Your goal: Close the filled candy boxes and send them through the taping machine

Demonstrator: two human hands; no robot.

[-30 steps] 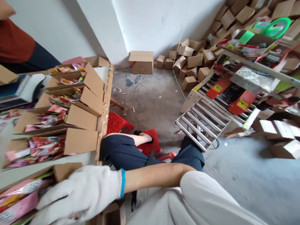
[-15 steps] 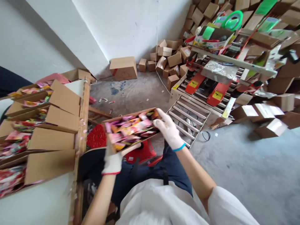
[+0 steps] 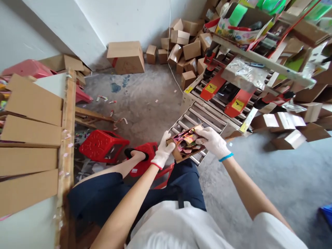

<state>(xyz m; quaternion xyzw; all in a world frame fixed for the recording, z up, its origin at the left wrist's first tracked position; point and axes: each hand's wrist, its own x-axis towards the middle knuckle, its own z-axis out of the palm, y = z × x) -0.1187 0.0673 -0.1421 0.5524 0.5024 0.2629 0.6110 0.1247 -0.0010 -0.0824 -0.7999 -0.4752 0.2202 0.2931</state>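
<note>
An open cardboard box (image 3: pixel 178 155) filled with small colourful wrapped packets (image 3: pixel 187 142) is held up between my two gloved hands, over the near end of the roller conveyor (image 3: pixel 190 116). At the box's left end, my left hand (image 3: pixel 164 150), in a white glove with a red cuff, is closed around the cardboard. My right hand (image 3: pixel 213 142), its white glove cuffed in blue, grips the opposite end, with its fingers at the rim by the packets. The undersides of both hands are hidden.
Several open boxes with raised flaps (image 3: pixel 31 157) line the table (image 3: pixel 28 221) on the left. Red plastic stools (image 3: pixel 100 145) and a person's leg (image 3: pixel 127 164) are below. A red-armed machine (image 3: pixel 237 103) stands on the conveyor; small cartons (image 3: pixel 192 48) are heaped behind.
Both hands have carried the box rightward, away from the table and over the conveyor's end. The view has swung right and the box now appears smaller and tilted.
</note>
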